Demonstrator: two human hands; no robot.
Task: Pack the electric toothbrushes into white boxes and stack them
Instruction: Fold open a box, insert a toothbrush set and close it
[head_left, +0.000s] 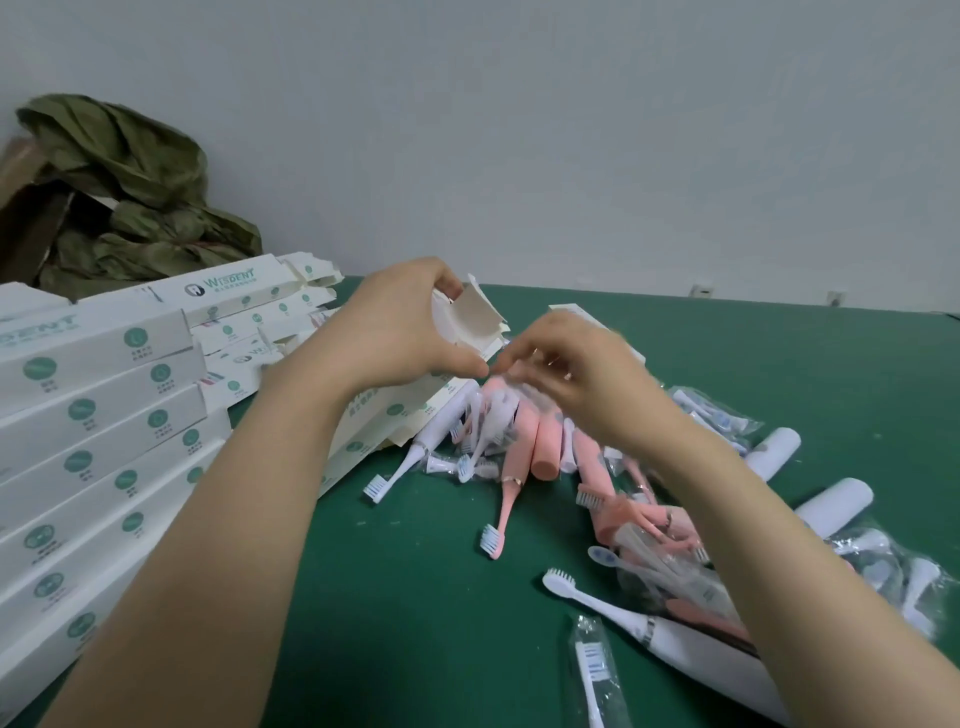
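The left hand (395, 332) is raised over the green table (415, 623) and grips a white box (478, 319) near its open end, thumb below and fingers curled over the top, with the torn-looking end flaps fanning out to the right of the fingertips. The right hand (576, 374) hangs just beside that open end, close to the left thumb, with its fingers bent inward. It is blurred, so whether it pinches anything cannot be told. The two hands are close together but do not plainly touch. Directly beneath them lies a loose pile of toothbrushes (524, 441), pink and white handles crossing one another, some with small brush heads scattered among them. One pink toothbrush (506, 499) points its bristles toward the near edge, well below the hands. Nearer the camera, under the right forearm, a white toothbrush (675, 639) lies slanted, and a bagged brush head (592, 670) sits just beside it. More bagged brush heads (883, 561) and two white handles (836, 506) lie to the right of the right arm. To the left of the left arm stands a stack of closed boxes (104, 415) with green round marks, stepped toward the camera. Behind it more boxes (270, 306) lie loosely with open ends. A crumpled green cloth (130, 182) rests against the pale wall (571, 130) at the back left.
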